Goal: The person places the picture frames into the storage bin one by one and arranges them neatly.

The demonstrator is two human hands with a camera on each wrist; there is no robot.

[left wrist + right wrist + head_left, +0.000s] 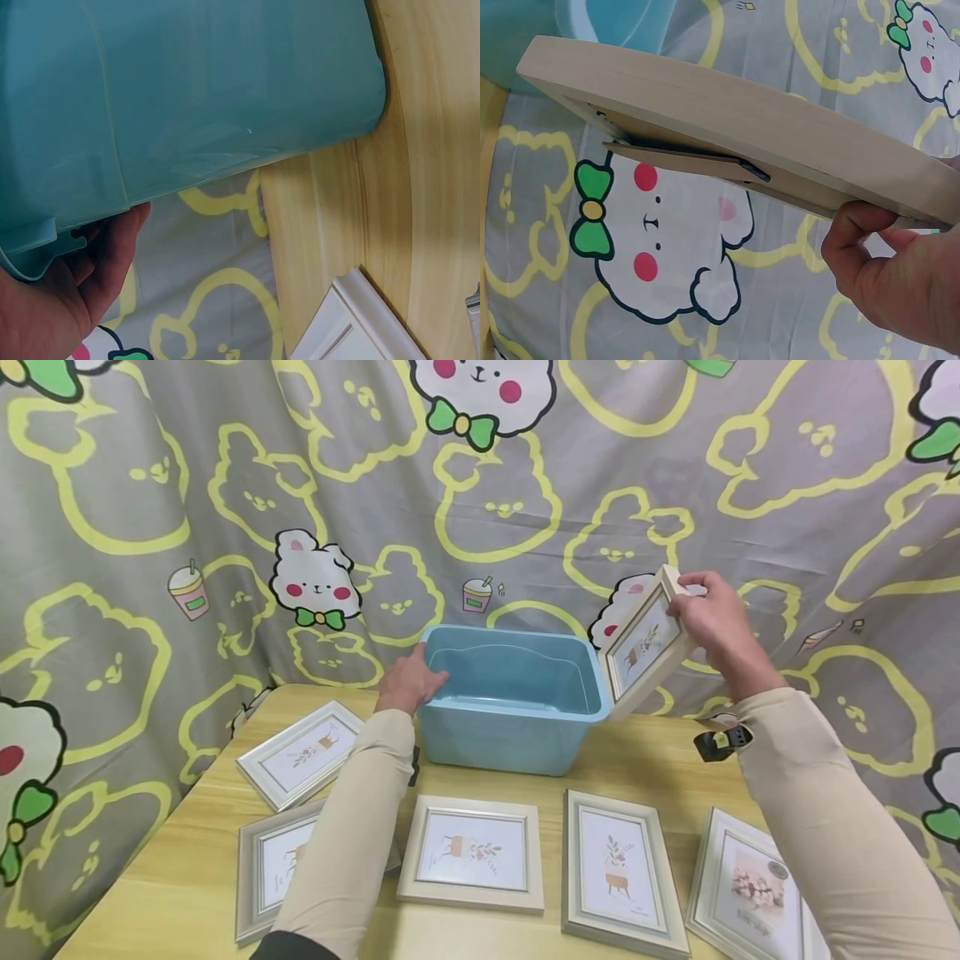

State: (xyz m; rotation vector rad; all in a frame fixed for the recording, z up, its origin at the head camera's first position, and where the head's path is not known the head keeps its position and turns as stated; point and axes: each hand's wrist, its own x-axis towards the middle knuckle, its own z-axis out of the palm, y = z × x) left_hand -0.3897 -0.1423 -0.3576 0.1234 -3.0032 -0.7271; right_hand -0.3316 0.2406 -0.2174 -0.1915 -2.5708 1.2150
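A light-blue plastic bin [502, 739] stands near the back of the wooden table. My left hand [408, 681] grips its left rim; the left wrist view shows fingers [112, 262] curled under the rim's edge. In my right hand [712, 614] is a cream picture frame [647, 642], pinched by its upper end and held tilted just right of the bin, above the table. From behind, the right wrist view shows the brown support leg [682, 161] on the frame's back, with the thumb and fingers [862, 217] at one end. Whether frame and bin touch, I cannot tell.
Several picture frames lie face up: a white one [303, 756] at left, another [253, 868] partly under my left arm, a landscape one [472, 852] in the middle, and two [622, 877] toward the right. A patterned grey curtain [390, 502] hangs behind the table.
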